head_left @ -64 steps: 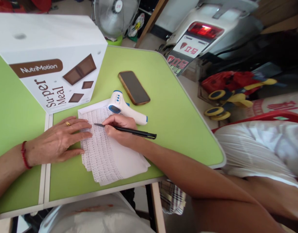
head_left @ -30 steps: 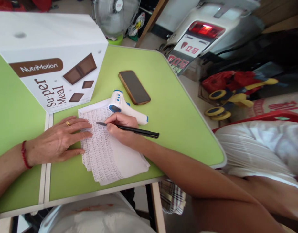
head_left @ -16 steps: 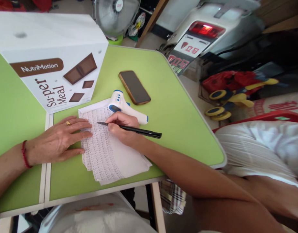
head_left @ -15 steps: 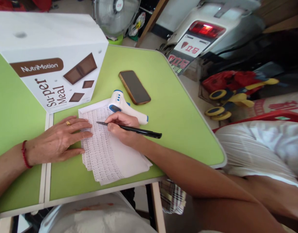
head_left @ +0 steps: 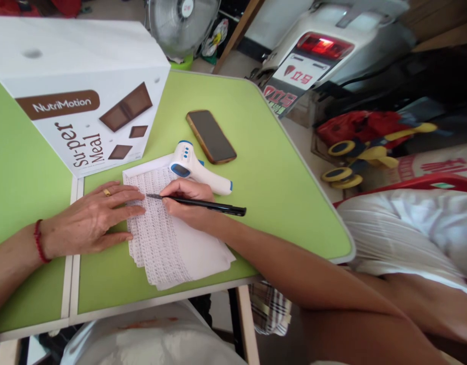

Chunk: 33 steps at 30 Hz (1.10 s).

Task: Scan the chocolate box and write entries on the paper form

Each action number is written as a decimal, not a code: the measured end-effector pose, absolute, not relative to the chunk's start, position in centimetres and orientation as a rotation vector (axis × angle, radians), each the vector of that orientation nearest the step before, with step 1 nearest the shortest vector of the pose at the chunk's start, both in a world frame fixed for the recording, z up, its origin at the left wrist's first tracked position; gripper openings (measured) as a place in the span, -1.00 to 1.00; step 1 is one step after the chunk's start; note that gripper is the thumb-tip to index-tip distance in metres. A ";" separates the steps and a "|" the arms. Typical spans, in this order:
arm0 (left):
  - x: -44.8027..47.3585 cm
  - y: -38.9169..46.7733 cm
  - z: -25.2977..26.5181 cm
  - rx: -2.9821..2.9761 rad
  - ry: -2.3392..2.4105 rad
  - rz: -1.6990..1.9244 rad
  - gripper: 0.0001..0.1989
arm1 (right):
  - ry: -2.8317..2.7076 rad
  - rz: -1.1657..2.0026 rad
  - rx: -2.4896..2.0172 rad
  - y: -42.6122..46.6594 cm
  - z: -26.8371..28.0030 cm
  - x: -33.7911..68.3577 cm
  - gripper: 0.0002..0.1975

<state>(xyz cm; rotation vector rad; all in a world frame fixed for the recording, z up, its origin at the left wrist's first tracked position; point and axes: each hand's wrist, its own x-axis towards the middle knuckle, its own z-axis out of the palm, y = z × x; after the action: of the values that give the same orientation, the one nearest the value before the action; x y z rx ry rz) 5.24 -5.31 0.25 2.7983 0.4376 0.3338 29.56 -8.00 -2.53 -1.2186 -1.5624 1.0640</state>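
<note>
Much handwriting [head_left: 159, 243] illegible, paper [head_left: 203, 253] partly covered; right fingers [head_left: 186, 186] around pen [head_left: 218, 206], grip hidden

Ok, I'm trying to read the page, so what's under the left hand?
Under the left hand: written-on paper at the fingertips, green tabletop behind them; any writing it covers is hidden.

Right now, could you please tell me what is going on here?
A person's right hand holds a slim black pen over closely written white paper sheets. The left hand lies partly on their left side. A white and blue gun-shaped thermometer lies beside the right hand, near a dark, brown-edged phone.
</note>
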 end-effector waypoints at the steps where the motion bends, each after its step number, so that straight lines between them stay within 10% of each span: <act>1: 5.3 -5.3 0.3 2.797 0.439 0.334 -0.61 | -1.566 1.072 -1.214 -8.0 -2.5 29.6 -0.95; 33: 5.3 -5.3 0.2 2.825 0.433 0.344 -0.61 | -1.598 1.049 -1.244 -8.1 -2.5 29.8 -0.98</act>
<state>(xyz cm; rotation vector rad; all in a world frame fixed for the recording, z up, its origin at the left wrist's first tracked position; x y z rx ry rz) 5.28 -5.28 0.23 2.8254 0.4327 0.3438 29.78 -8.05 -2.49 -1.2437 -1.5975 1.0494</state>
